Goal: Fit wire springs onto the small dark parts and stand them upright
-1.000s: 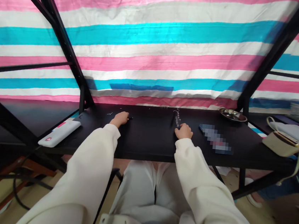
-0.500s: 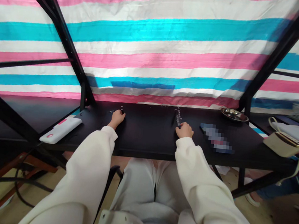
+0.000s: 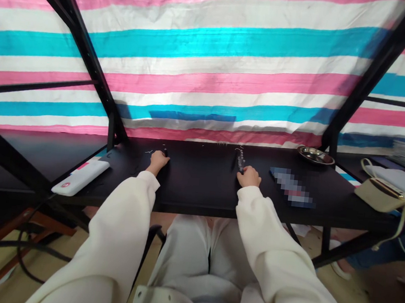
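Note:
My left hand (image 3: 159, 161) rests on the left half of the black table, its fingers curled together beside a small dark object (image 3: 165, 152). Whatever those fingers hold is too small to make out. Thin white scraps (image 3: 148, 152) lie just beyond that hand. On the right half, a string of greyish beads (image 3: 241, 158) runs away from me. My right hand (image 3: 250, 177) has its fingers closed at the near end of the beads. A thin dark stick-like item (image 3: 234, 160) lies left of the beads.
A white power-bank-like box (image 3: 81, 177) lies at the table's left edge. To the right are a blurred-out phone-like object (image 3: 290, 187), a shiny metal dish (image 3: 315, 155) and a beige pouch (image 3: 382, 194) with a strap. Black frame posts (image 3: 357, 86) flank the table before a striped sheet (image 3: 209, 85).
My left hand has shifted very slightly toward me, and a little more of the dark object shows. The right hand stays at the beads.

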Demonstrator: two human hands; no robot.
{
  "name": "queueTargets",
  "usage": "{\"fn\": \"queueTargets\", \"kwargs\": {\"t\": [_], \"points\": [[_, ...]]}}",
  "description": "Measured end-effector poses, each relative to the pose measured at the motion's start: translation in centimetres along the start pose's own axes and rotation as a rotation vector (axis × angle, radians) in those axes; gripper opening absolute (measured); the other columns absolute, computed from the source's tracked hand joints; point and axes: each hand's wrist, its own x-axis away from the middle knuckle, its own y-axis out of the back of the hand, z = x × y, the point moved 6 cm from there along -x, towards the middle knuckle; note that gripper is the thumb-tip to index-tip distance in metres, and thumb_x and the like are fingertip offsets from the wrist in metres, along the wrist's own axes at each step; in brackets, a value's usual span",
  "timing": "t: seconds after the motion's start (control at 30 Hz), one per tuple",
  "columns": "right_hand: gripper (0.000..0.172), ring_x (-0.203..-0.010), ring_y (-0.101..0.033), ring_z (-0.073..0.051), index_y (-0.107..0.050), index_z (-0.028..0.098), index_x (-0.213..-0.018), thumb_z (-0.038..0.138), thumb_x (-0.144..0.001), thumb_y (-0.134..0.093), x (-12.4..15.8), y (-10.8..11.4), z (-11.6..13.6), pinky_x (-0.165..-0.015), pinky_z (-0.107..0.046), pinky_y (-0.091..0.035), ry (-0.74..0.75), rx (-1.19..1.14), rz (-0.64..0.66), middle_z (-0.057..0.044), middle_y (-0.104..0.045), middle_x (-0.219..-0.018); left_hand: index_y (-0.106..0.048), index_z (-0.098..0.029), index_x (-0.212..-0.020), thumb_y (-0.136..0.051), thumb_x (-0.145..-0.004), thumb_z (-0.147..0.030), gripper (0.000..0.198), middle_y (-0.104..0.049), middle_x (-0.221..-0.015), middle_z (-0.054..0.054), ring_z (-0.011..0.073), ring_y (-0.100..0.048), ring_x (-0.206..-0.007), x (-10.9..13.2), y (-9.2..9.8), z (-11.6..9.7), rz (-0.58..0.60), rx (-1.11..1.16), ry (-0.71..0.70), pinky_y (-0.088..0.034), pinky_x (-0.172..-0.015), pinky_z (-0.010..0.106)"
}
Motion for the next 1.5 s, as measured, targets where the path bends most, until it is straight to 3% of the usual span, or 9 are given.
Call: {"fn": "queueTargets", "kwargs": {"t": [0.17, 0.33, 0.43, 0.6, 0.87, 1.0, 1.17, 1.37, 1.5], "points": [[0.029, -0.100, -0.053, -0.024, -0.059, 0.017, -0.099, 0.032, -0.074, -0.057, -0.1, -0.1, 0.0, -0.082, -0.038, -0.038, 0.015, 0.016, -0.001, -0.011, -0.059, -0.104, -0.063, -0.009, -0.094, -0.065, -0.068, -0.037, 0.038, -0.064, -0.098, 0.017, 0.0269, -0.061, -0.094, 0.9, 0.8, -0.4, 0.110, -0.111, 0.010, -0.046, -0.076, 0.030], [0.029, -0.101, -0.053, -0.025, -0.062, 0.017, -0.098, 0.036, -0.076, -0.055, -0.2, -0.1, 0.1, -0.083, -0.037, -0.038, 0.030, 0.042, 0.011, -0.011, -0.059, -0.105, -0.064, -0.012, -0.090, -0.049, -0.079, -0.035, 0.029, -0.063, -0.096, 0.018, 0.0298, -0.059, -0.094, 5.8, 1.2, -4.0, 0.009, -0.267, -0.282, -0.044, -0.079, 0.036], [0.029, -0.101, -0.053, -0.025, -0.062, 0.018, -0.098, 0.036, -0.077, -0.055, -0.3, -0.2, 0.2, -0.082, -0.036, -0.038, 0.036, 0.049, 0.016, -0.010, -0.060, -0.106, -0.064, -0.018, -0.094, -0.042, -0.083, -0.036, 0.030, -0.064, -0.094, 0.012, 0.0247, -0.059, -0.092, 10.2, -0.5, -7.7, 0.039, -0.155, -0.552, -0.043, -0.080, 0.032], [0.028, -0.100, -0.054, -0.024, -0.062, 0.017, -0.098, 0.035, -0.078, -0.054, -0.8, -0.3, 0.4, -0.082, -0.036, -0.038, 0.037, 0.077, -0.001, -0.011, -0.059, -0.105, -0.043, -0.022, -0.129, -0.042, -0.084, -0.032, 0.046, -0.061, -0.105, 0.009, 0.0199, -0.059, -0.092, 15.5, -3.5, -14.1, 0.051, 0.014, -0.918, -0.042, -0.080, 0.028], [0.026, -0.100, -0.054, -0.024, -0.060, 0.017, -0.098, 0.033, -0.080, -0.052, -1.0, -0.4, 0.7, -0.083, -0.037, -0.037, 0.049, 0.078, -0.005, -0.010, -0.060, -0.105, -0.019, -0.026, -0.142, -0.040, -0.086, -0.031, 0.060, -0.057, -0.109, 0.009, 0.0190, -0.059, -0.091, 15.5, -7.1, -20.7, 0.084, -0.027, -0.966, -0.044, -0.075, 0.027], [0.025, -0.100, -0.054, -0.024, -0.059, 0.016, -0.097, 0.033, -0.080, -0.052, -1.0, -0.3, 0.8, -0.082, -0.036, -0.037, 0.047, 0.072, -0.009, -0.011, -0.060, -0.104, -0.036, -0.026, -0.135, -0.040, -0.087, -0.032, 0.049, -0.058, -0.109, 0.009, 0.0194, -0.059, -0.089, 14.4, -7.6, -21.3, 0.061, -0.043, -0.908, -0.043, -0.074, 0.027], [0.024, -0.100, -0.054, -0.024, -0.058, 0.016, -0.096, 0.032, -0.080, -0.051, -0.9, -0.2, 0.9, -0.082, -0.036, -0.037, 0.050, 0.080, -0.017, -0.012, -0.060, -0.104, -0.059, -0.024, -0.109, -0.043, -0.086, -0.037, 0.031, -0.062, -0.100, 0.008, 0.0188, -0.059, -0.087, 13.8, -7.2, -20.9, -0.012, 0.089, -0.894, -0.041, -0.073, 0.027], [0.024, -0.100, -0.054, -0.024, -0.057, 0.016, -0.096, 0.032, -0.080, -0.050, -0.9, -0.2, 0.9, -0.082, -0.036, -0.037, 0.047, 0.084, -0.016, -0.012, -0.060, -0.104, -0.062, -0.022, -0.097, -0.051, -0.080, -0.031, 0.022, -0.062, -0.078, 0.003, 0.0139, -0.056, -0.071, 13.8, -7.0, -20.7, -0.001, 0.263, -0.835, -0.039, -0.065, 0.023], [0.021, -0.100, -0.054, -0.024, -0.058, 0.016, -0.095, 0.029, -0.081, -0.049, -0.9, -0.2, 1.0, -0.081, -0.036, -0.038, 0.056, 0.102, -0.018, -0.012, -0.060, -0.103, -0.062, -0.020, -0.091, -0.053, -0.077, -0.030, 0.020, -0.058, -0.068, 0.000, 0.0107, -0.052, -0.063, 12.6, -5.9, -19.0, -0.049, 0.451, -0.798, -0.038, -0.062, 0.022]]}}
